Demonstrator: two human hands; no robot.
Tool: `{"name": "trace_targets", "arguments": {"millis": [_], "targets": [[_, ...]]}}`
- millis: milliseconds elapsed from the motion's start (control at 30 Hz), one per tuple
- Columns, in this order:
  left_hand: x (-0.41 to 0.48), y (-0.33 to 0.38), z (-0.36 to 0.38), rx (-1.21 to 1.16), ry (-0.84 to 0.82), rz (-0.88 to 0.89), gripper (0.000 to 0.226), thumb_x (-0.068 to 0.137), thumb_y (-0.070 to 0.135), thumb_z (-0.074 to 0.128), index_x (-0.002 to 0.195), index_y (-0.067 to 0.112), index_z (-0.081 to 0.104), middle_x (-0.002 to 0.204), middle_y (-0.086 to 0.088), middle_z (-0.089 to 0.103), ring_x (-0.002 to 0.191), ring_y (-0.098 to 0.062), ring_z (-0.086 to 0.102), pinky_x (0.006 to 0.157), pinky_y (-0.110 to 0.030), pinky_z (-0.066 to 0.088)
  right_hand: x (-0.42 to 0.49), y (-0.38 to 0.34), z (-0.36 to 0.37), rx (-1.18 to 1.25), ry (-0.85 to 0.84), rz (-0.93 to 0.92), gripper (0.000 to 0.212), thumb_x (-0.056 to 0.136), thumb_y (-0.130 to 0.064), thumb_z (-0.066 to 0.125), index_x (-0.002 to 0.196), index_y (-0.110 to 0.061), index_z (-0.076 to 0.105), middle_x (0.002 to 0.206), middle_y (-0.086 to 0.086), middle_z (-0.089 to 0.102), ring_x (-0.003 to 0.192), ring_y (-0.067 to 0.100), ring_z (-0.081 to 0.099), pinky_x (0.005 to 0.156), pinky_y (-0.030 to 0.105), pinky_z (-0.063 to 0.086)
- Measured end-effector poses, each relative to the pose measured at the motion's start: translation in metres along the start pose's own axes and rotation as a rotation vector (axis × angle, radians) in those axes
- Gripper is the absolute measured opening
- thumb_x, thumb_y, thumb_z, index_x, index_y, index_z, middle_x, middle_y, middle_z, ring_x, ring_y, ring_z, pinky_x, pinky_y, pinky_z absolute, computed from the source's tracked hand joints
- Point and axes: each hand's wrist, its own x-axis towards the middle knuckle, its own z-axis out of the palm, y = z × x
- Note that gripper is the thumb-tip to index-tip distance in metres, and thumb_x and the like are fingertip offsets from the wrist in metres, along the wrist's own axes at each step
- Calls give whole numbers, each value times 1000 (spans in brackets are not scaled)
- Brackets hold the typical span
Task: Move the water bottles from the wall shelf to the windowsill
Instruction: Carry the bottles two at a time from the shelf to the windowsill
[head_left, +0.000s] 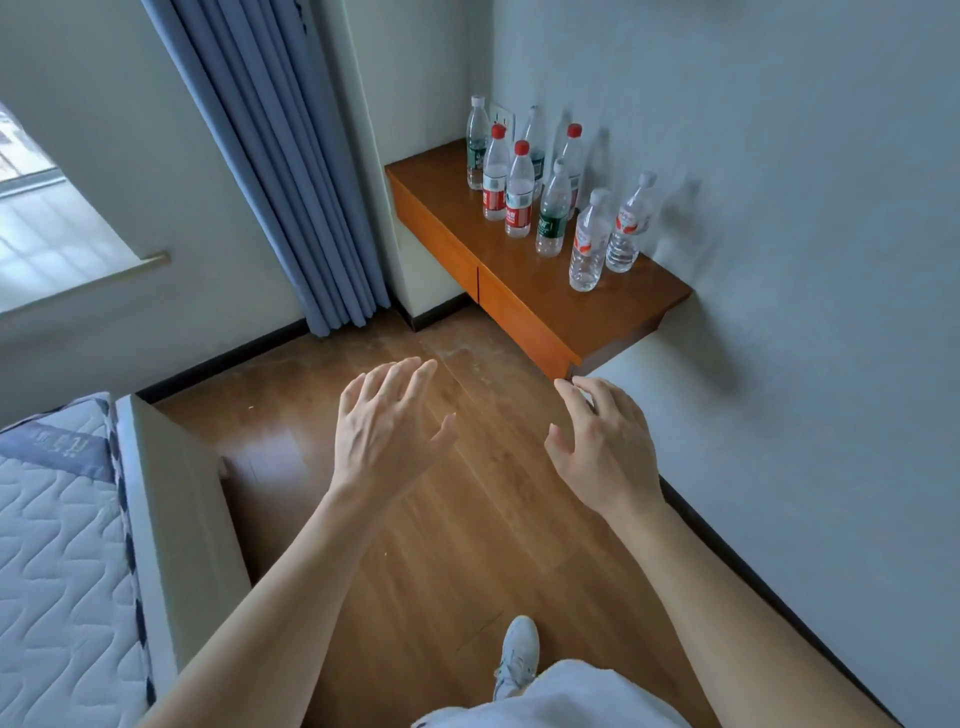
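Several clear plastic water bottles stand upright on the wooden wall shelf (545, 306) fixed to the right wall. Some have red caps and red labels (519, 189), some green labels (552, 213), and the nearest ones (589, 241) have white caps. The windowsill (78, 283) lies at the far left under the bright window. My left hand (387, 426) and my right hand (605, 447) are stretched out over the floor, both with fingers spread and holding nothing. The right hand's fingertips are just below the shelf's near corner, apart from the bottles.
A blue curtain (291, 171) hangs between the window and the shelf. A bed with a quilted mattress (57, 561) fills the lower left. Wooden floor (426, 561) runs between bed and right wall. My white shoe (519, 654) is at the bottom.
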Motion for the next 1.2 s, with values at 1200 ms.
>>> {"name": "trace_targets", "arguments": {"millis": [1200], "targets": [[451,11,214,-124,-317,215,62,88,61,53,142,30,45,146,4,52,134,-23,47,105,-48,46,344,167,105,-78,-26,538,64,76,-48,73,132,-18,59,126,7,67,115,28,64,91,46,57]]}}
